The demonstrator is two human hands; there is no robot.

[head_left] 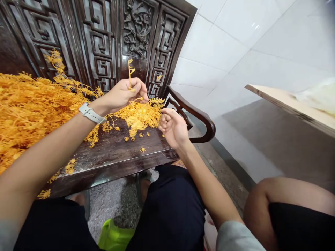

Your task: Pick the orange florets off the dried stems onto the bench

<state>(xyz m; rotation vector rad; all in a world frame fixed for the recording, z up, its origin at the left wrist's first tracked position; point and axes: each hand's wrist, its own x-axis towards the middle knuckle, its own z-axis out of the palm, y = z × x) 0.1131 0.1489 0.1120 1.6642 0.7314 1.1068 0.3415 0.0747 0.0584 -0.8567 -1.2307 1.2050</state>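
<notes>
My left hand (125, 93), with a pale watch strap on the wrist, pinches a thin yellow plastic stem (130, 74) that stands up from its fingers and carries short side prongs. Right of it, my right hand (173, 127) has its fingers curled in with the thumb side up; what they hold, if anything, is hidden. Between and behind both hands lies a small heap of yellow plastic flower pieces (142, 113) on the dark wooden bench (104, 153). Several loose pieces, one a small yellow floret (142, 149), are scattered in front of the heap.
A large pile of orange-yellow plastic sprays (34, 115) covers the bench's left side. Behind rises a carved wooden backrest (101, 42); a curved armrest (206, 127) bounds the right end. A wooden board (290, 101) juts in at right, above another person's leg (293, 195). A green plastic object (113, 235) is below.
</notes>
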